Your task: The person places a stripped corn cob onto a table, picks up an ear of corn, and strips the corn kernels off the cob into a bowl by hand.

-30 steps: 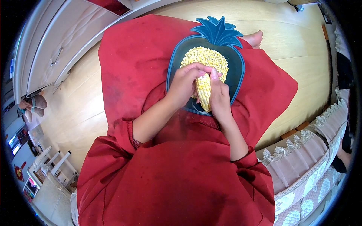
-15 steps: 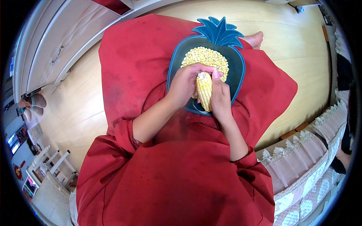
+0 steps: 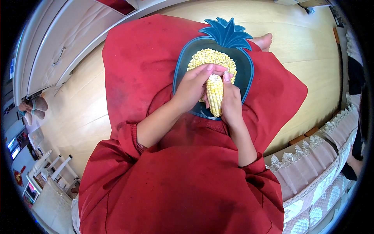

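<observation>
A corn cob [image 3: 215,97], pale yellow with rows of kernels, points its blunt end away from me over a dark blue pineapple-shaped tray [image 3: 244,84]. My right hand [image 3: 232,102] is closed along the cob's right side, thumb up near its far end. On the other side, my left hand [image 3: 191,87] is curled round the cob, its thumb and fingers by the far tip; some fingers are hidden behind the cob. Loose corn kernels [image 3: 212,57] lie heaped in the tray beyond my hands. The tray rests on the red cloth [image 3: 136,58] over my lap.
Pale wooden floor [image 3: 292,70] surrounds me, and a bare foot [image 3: 263,41] shows past the tray. White cabinet drawers [image 3: 62,46] stand at the upper left. At the right is a sofa with a ruffled cover [image 3: 300,167]. Slippers [image 3: 38,107] sit at the far left.
The cob and both hands have shifted slightly to the right. My left thumb now shows raised near the cob's far tip. Tray and kernel heap look nearly the same.
</observation>
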Tool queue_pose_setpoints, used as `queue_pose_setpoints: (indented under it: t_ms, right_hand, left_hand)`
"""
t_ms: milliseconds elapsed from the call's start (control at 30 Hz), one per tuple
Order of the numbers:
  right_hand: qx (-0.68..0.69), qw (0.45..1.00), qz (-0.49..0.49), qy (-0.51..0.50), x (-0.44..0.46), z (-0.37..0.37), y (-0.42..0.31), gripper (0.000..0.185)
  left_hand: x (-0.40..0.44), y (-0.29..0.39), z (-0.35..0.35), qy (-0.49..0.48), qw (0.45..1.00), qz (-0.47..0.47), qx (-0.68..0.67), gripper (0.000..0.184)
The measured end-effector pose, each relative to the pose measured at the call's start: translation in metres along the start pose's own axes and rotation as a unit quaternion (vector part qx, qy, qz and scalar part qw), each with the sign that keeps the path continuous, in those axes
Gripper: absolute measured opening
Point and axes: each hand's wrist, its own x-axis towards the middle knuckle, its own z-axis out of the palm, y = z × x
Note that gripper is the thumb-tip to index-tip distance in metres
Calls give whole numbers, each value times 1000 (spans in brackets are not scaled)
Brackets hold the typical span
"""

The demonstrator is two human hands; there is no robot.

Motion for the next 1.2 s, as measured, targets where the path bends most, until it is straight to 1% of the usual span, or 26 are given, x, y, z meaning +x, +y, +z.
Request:
queue_pose_setpoints:
  t_ms: [100,167,233,333,433,500,533,567,633,733,767,833,933,967,1000,1033,1067,1100,1133,1200]
  right_hand:
    - [2,1000,4,-2,0,-1,1,65]
    - [2,1000,4,-7,0,-2,1,64]
    - [1,1000,-2,-12,-1,-2,1,64]
    - [20,1000,3,-11,-2,-1,-2,62]
    - [18,1000,10,-2,-2,0,-2,63]
    - [22,999,24,3,-2,1,-4,63]
    - [24,999,31,5,-2,1,-6,63]
    - [54,998,31,-5,-2,0,-7,64]
    - [115,993,31,-26,-3,-4,-11,64]
    - [167,985,33,8,-8,-8,-16,65]
    - [174,984,26,13,-9,-10,-15,64]
    - [151,985,55,59,-10,-10,-20,61]
    - [139,983,81,91,-8,-14,-15,55]
    - [105,986,74,105,-10,-11,-14,52]
    - [89,990,84,71,-7,-18,-6,50]
    - [87,988,98,79,-7,-10,-9,51]
    - [34,991,93,86,-5,-10,-4,54]
    - [7,993,101,68,-3,-9,-5,57]
    - [-19,992,111,56,-1,-9,-5,60]
    - [-81,989,112,49,3,-3,-10,62]
  left_hand:
    - [0,4,4,11,998,-14,-55,41]
    - [0,7,1,-11,997,-20,-69,39]
    - [-3,8,-8,-62,997,-14,-49,37]
    - [-2,8,-7,-26,998,-55,15,33]
    - [0,5,-6,-11,999,-39,26,32]
    - [1,1,-7,-15,999,-32,1,35]
    - [2,2,-7,-26,998,-30,-43,37]
    - [3,3,-7,-37,995,-28,-87,39]
    - [3,11,-7,-77,968,-27,-235,44]
    - [4,18,-3,-62,940,-11,-335,47]
    - [3,22,-3,-69,940,1,-334,48]
    - [-3,34,-1,-65,938,20,-340,48]
    - [-22,65,0,-79,931,62,-352,51]
    - [-31,80,2,-75,930,65,-355,53]
    - [-40,97,4,-71,930,74,-353,54]
    - [-51,117,4,-80,929,57,-357,54]
    - [-63,139,1,-86,929,42,-357,54]
    - [-75,164,-5,-119,918,21,-378,52]
    - [-87,188,-9,-116,923,25,-366,49]
    - [-115,236,-21,-72,934,57,-345,44]
